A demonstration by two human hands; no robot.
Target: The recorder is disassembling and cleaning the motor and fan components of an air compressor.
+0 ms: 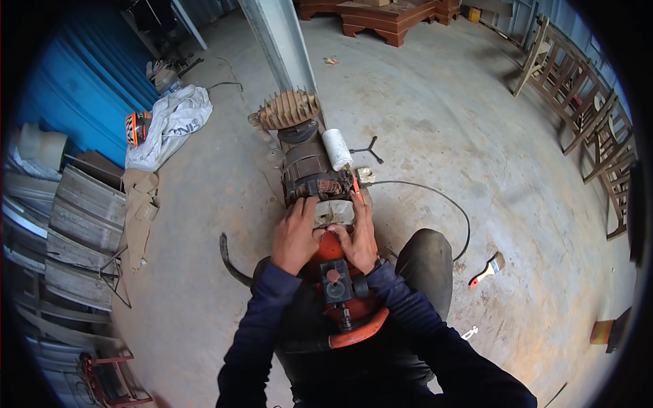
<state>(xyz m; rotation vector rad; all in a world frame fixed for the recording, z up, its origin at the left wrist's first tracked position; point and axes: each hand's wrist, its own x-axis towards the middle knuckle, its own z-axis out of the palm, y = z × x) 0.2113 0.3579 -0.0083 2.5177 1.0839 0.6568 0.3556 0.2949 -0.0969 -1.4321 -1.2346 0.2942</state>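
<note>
An air compressor with an orange tank (pixel 326 246) stands between my knees. Its motor (pixel 306 163) has copper windings showing, and a grey metal end cover (pixel 335 213) sits at the near end. My left hand (pixel 296 234) curls round the cover's left side. From the right, my right hand (pixel 360 238) grips the same cover, thumb at its near edge. A red-handled tool (pixel 358 186) lies by the right fingertips; its kind is unclear. Beyond are a white cylindrical capacitor (pixel 336 149) and a finned cylinder head (pixel 289 110). Nearer me is a black pressure switch (pixel 335 282).
A three-armed wrench (pixel 371 149) and a paintbrush (pixel 487 270) lie on the concrete floor to the right. A black cable (pixel 449 197) loops there. A steel post (pixel 282 47) rises behind the compressor. Wooden chair frames (pixel 571 81) line the right; a white sack (pixel 173 126) lies left.
</note>
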